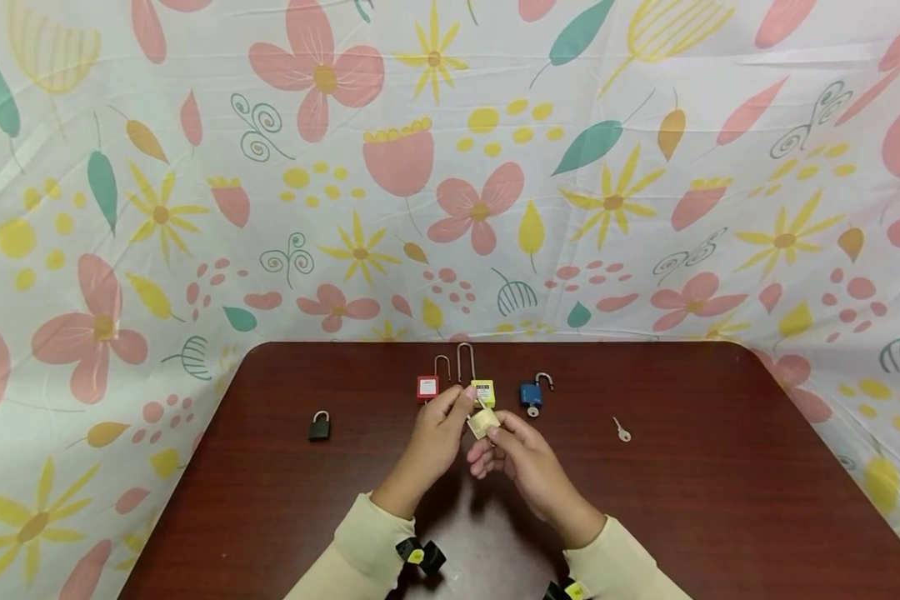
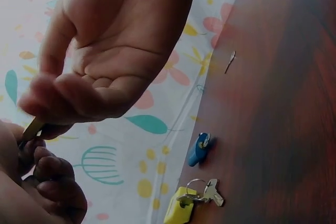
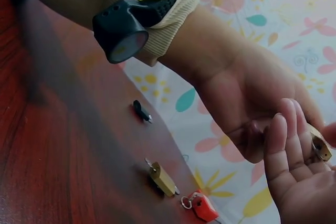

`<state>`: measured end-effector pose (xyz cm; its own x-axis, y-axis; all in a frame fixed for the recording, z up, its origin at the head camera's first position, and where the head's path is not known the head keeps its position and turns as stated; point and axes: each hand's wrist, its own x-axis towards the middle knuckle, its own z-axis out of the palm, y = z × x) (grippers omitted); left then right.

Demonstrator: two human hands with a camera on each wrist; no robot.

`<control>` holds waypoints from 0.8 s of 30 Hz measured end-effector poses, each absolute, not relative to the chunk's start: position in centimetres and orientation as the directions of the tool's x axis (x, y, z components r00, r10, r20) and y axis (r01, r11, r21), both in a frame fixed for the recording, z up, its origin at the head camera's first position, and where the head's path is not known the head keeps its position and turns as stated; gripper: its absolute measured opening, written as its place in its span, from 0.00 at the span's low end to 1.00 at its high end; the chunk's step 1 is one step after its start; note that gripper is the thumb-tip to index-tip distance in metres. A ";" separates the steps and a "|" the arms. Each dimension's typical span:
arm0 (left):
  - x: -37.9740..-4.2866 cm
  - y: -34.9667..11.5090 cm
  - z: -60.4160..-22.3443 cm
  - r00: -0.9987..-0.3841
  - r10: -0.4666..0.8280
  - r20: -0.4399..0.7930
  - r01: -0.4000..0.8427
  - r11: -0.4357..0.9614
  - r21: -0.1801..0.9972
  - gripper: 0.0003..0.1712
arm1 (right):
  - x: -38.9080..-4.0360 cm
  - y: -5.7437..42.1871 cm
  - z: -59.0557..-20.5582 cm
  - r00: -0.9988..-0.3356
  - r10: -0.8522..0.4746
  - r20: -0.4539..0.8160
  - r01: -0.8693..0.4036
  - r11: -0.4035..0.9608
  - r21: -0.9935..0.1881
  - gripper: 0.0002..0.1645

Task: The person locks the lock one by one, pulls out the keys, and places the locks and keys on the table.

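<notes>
A brass padlock point(image 1: 483, 422) is held up between both hands above the table. My left hand point(image 1: 437, 435) pinches it at the shackle end, and the fingers partly hide the shackle. From the other side, my right hand point(image 1: 527, 465) grips the body between thumb and fingers. The padlock's bottom face point(image 3: 320, 151) shows in the right wrist view; in the left wrist view only a narrow brass edge point(image 2: 34, 128) shows. Just behind the hands stand a yellow padlock point(image 1: 483, 392) with a tall shackle and a red padlock point(image 1: 427, 387).
A black padlock point(image 1: 319, 427) is at the left. Further right are a blue padlock point(image 1: 531, 396) with its shackle swung open and a loose key point(image 1: 622, 430). Another brass padlock point(image 3: 163, 179) lies near the red one. Keys point(image 2: 212, 193) hang from the yellow padlock. A flowered cloth point(image 1: 450, 208) hangs behind the table.
</notes>
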<state>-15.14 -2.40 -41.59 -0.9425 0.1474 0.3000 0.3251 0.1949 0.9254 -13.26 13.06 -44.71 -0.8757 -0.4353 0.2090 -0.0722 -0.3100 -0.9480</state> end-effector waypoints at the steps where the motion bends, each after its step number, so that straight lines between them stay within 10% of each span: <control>1: -15.0 -2.4 -41.3 -0.943 0.142 0.301 0.324 0.191 0.926 0.18 | -13.3 13.0 -44.7 -0.871 -0.445 0.210 -0.066 -0.318 -0.946 0.14; 24: -16.1 -2.0 -43.6 -0.967 0.060 0.249 0.251 0.016 0.968 0.15 | -13.5 12.7 -45.5 -0.922 -0.284 0.263 -0.152 -0.360 -0.921 0.12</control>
